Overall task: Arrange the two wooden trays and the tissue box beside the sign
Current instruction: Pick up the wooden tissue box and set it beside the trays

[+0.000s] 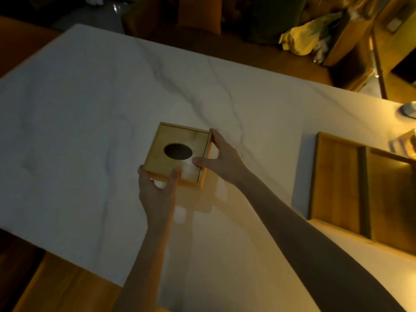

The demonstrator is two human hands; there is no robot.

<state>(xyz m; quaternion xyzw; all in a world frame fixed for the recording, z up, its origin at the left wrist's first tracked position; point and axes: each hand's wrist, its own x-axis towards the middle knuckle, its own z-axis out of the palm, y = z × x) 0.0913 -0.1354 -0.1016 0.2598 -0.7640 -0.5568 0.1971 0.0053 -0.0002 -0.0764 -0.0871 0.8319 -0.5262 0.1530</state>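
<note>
A square wooden tissue box with an oval hole in its lid stands near the middle of the white marble table. My left hand grips its near left corner, thumb on the lid. My right hand holds its right side, thumb on the lid and fingers along the right edge. Two shallow wooden trays lie side by side at the right: one closer to the box, the other cut off by the frame edge. No sign can be made out clearly.
A blurred glassy object and a pale round thing sit at the far right of the table. Brown seating runs behind the table, with a yellow bag on it. The table's near edge runs diagonally at lower left.
</note>
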